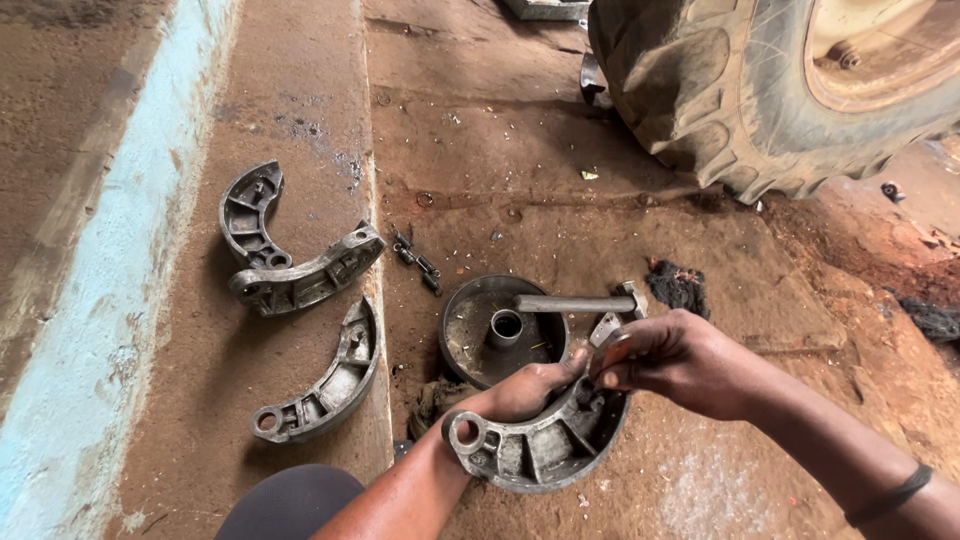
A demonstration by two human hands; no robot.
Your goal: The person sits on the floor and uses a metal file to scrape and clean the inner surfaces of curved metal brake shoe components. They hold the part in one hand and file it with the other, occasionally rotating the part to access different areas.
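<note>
Hands: both closed on the brake shoe (540,445) at the bottom middle; left hand (530,390) grips its web from behind, right hand (670,360) pinches a small metal piece at the shoe's 1 o'clock end, can't tell what exactly.
Shoe position: curved, rim toward 6 o'clock, eyelet end at 9, leaning against the round drum (500,330) on the dirt floor (560,210).
Tip: I'd say keep the left hand pinning the shoe so it can't rock while the right works that end, fingers clear of the edges.
Hammer (580,303): lying across the drum at 12 o'clock, within reach.
Spare shoes: two more shoes (290,270) stacked at 10 o'clock, another shoe (325,385) at 9.
Further out: springs (415,260) at 11, tractor tyre (760,90) at 1.
</note>
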